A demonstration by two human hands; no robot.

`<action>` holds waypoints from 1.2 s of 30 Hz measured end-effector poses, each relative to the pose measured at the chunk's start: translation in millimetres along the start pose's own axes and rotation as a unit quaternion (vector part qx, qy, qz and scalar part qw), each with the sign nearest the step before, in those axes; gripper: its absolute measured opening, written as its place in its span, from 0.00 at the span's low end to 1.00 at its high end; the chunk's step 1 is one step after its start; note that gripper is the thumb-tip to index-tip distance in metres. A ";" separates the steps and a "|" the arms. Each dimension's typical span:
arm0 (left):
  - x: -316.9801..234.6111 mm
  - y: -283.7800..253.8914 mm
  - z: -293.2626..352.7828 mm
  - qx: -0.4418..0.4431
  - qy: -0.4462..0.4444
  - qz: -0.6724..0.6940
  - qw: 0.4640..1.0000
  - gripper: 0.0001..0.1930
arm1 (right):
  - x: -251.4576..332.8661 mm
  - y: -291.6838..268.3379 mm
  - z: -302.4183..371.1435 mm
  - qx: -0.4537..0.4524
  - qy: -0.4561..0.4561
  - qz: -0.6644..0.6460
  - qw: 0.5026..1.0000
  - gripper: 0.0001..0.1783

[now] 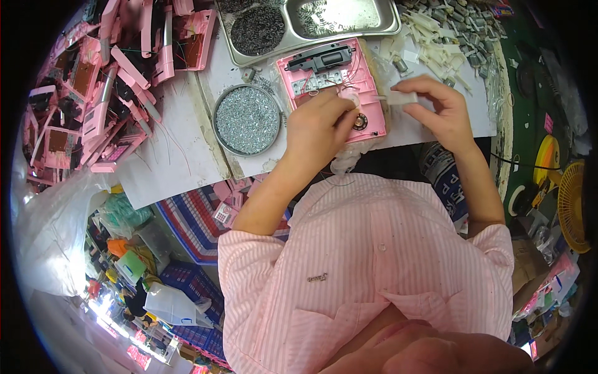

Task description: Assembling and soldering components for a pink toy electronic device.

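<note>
An open pink plastic casing (372, 84) lies in front of me on the table. It holds a dark grey mechanism (321, 58), a perforated metal plate (305, 85), thin wires and a small round black part (360, 121). My left hand (317, 128) rests over the casing's left and middle, thumb and fingers closed together; what they grip, if anything, is hidden. Just right of the casing, my right hand (443, 115) pinches a white plastic part (402, 98) between thumb and fingers. A thin tip of this part points left, towards the casing.
A round dish of small silvery screws (246, 119) stands left of the casing. Behind is a steel tray (288, 14) with dark springs. Pink casings (93, 93) pile up at left; white parts with small motors (436, 47) heap at back right. A yellow fan (572, 206) stands far right.
</note>
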State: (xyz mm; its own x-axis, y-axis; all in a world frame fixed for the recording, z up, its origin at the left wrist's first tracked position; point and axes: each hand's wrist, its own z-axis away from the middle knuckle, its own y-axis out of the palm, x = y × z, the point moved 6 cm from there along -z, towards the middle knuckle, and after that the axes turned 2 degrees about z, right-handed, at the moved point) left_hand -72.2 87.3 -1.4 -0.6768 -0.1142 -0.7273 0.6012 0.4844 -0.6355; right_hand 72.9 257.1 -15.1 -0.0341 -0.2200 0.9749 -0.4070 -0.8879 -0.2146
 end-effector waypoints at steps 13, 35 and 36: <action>2.2 -2.0 26.4 -0.060 0.020 0.034 0.997 0.08 | 53.3 49.1 -34.1 0.057 -0.259 0.441 0.857 0.12; -8.9 7.8 18.1 0.062 0.099 -0.107 0.987 0.11 | 21.6 35.1 -43.0 0.092 -0.168 0.328 0.925 0.15; -8.7 7.0 17.0 0.061 0.100 -0.105 0.988 0.11 | 19.3 21.2 -43.8 0.078 -0.186 0.297 0.933 0.15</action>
State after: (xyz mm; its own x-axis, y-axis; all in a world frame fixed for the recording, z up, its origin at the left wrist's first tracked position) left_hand -54.9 76.9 -3.8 -0.8549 -0.0207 -0.5184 0.4777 0.3586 -0.8020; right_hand 23.6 251.7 1.8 0.1185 -0.7916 0.5995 -0.2789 -0.6059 -0.7450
